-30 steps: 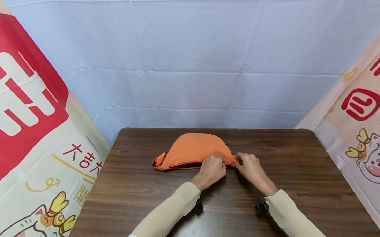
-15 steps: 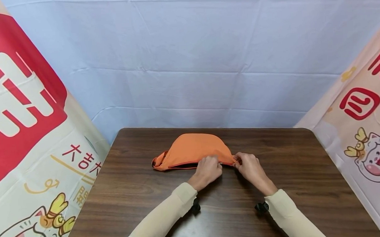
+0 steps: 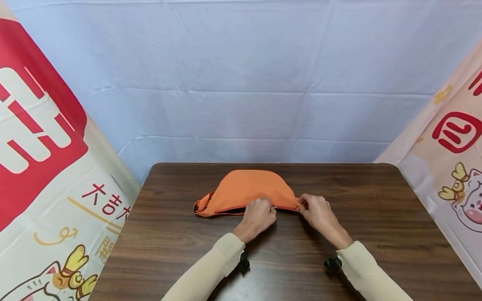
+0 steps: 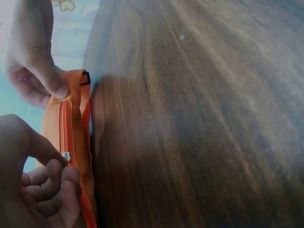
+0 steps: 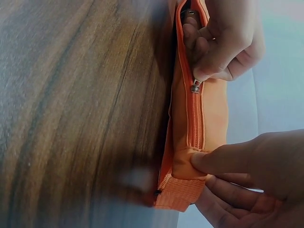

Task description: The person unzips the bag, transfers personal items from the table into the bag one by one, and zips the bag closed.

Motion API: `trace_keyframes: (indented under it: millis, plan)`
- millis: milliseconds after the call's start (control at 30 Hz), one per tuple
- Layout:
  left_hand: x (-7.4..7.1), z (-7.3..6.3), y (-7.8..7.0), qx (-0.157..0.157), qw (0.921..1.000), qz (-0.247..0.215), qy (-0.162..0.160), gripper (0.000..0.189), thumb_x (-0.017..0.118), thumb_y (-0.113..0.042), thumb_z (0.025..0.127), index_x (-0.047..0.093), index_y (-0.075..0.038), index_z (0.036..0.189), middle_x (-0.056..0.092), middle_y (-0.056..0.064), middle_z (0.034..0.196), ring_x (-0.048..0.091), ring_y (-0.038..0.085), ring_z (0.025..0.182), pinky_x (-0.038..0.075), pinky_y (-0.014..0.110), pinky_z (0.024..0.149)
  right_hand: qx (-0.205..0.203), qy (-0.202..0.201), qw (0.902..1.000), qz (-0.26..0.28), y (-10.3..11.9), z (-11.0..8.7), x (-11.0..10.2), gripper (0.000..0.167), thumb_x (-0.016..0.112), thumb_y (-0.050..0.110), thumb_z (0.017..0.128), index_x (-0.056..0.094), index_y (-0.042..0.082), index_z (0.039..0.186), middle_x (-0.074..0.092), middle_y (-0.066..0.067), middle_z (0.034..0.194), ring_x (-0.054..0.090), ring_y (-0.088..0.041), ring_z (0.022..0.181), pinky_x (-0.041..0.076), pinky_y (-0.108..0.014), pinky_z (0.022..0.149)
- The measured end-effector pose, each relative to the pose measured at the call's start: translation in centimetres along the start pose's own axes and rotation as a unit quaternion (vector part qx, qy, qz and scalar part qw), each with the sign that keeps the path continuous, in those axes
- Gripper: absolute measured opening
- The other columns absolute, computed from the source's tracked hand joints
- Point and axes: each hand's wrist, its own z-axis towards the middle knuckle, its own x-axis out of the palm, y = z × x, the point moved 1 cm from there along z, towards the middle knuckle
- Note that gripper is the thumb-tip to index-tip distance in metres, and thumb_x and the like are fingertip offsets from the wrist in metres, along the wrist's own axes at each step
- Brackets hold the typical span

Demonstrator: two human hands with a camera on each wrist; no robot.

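An orange waist bag (image 3: 248,185) lies on the wooden table, its rounded side away from me and its zippered edge towards me. My left hand (image 3: 256,220) pinches the small metal zipper pull (image 5: 195,86) between thumb and finger, partway along the edge. From the pull to the right end, the zipper teeth (image 5: 195,121) are joined; to the left, the slit gapes. At the bag's right end, my right hand (image 3: 320,216) grips the corner, with the thumb pressed on the fabric beside the zipper's end, as the right wrist view shows. A webbing strap (image 5: 183,192) shows below that thumb.
The dark wooden table (image 3: 370,194) extends around the bag on all sides. A pale cloth backdrop (image 3: 238,79) hangs behind it, with printed banners (image 3: 47,184) at left and right. A folded strap (image 3: 203,204) sits at the bag's left end.
My left hand has slid left along the bag's edge with the zipper pull. The joined stretch of zipper is longer and the gap shorter. My right hand has stayed at the corner.
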Motion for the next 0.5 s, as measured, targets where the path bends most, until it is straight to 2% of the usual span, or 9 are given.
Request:
trace_keyframes:
  millis: [200,500]
  plan:
    - [0.0,-0.3,0.8,-0.007,0.9997,0.018,-0.016,0.036,0.057,-0.013,0.101,0.038,-0.018,0.071,0.026,-0.006,0.060,0.021,0.009,0.052,0.026,0.023,0.049,0.000,-0.001,1.0000,-0.002,0.0,0.0,0.0,0.017,0.079,0.003,0.093,0.076,-0.001,0.110,0.078,-0.015,0.096,0.074,-0.024,0.078,0.062,-0.043,0.069]
    - [-0.7,-0.8,1.8,-0.026,0.9995,0.000,-0.015,0.036,0.057,-0.013,0.100,0.038,-0.018,0.070,0.027,-0.005,0.061,0.022,0.009,0.051,0.025,0.024,0.048,0.006,0.002,1.0000,-0.001,-0.1,0.0,0.1,0.018,0.079,0.003,0.094,0.076,-0.001,0.111,0.079,-0.016,0.098,0.074,-0.026,0.080,0.062,-0.045,0.070]
